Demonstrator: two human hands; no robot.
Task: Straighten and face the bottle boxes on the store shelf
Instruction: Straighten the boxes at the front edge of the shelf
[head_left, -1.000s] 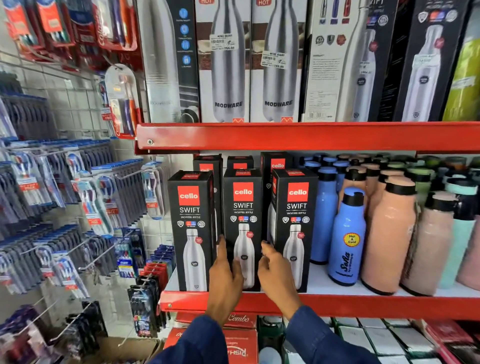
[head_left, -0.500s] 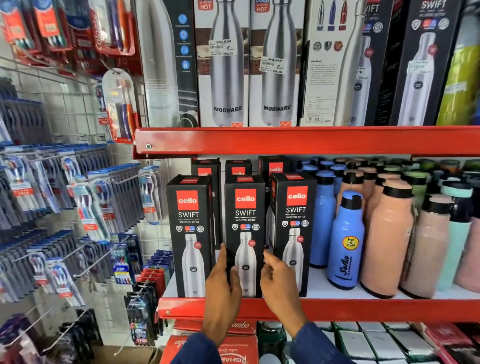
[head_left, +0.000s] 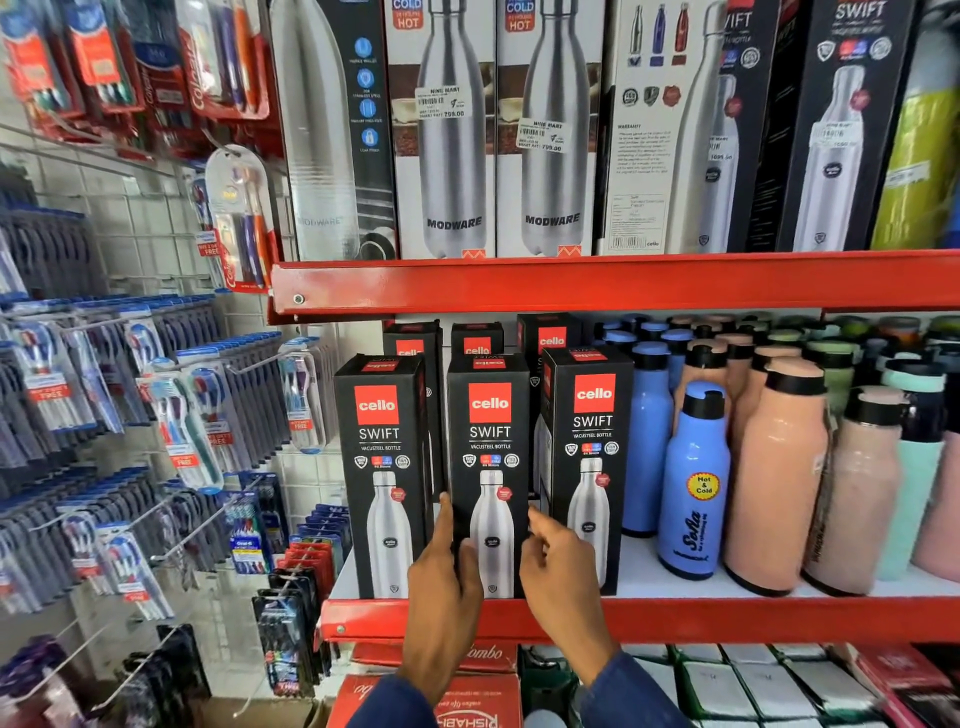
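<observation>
L hand (head_left: 441, 587): thumb lies across front of middle Cello box (head_left: 488, 467), fingers slid into gap on its left side, gripping the low part. R hand (head_left: 558, 571): fingers curled at box's right edge, in gap beside right box (head_left: 587, 462); grip vs. mere touch: can't tell. Middle box upright, front facing out, at near edge of red shelf (head_left: 727, 618), between left box (head_left: 384, 467) & right box. Blue bottle (head_left: 693, 483) further right.

This is a shop aisle. Red metal shelves (head_left: 613, 283) carry rows of boxed bottles (head_left: 488, 467) with price stickers (head_left: 440, 101), and packs of toothbrushes (head_left: 176, 431) hang on wire hooks alongside.
</observation>
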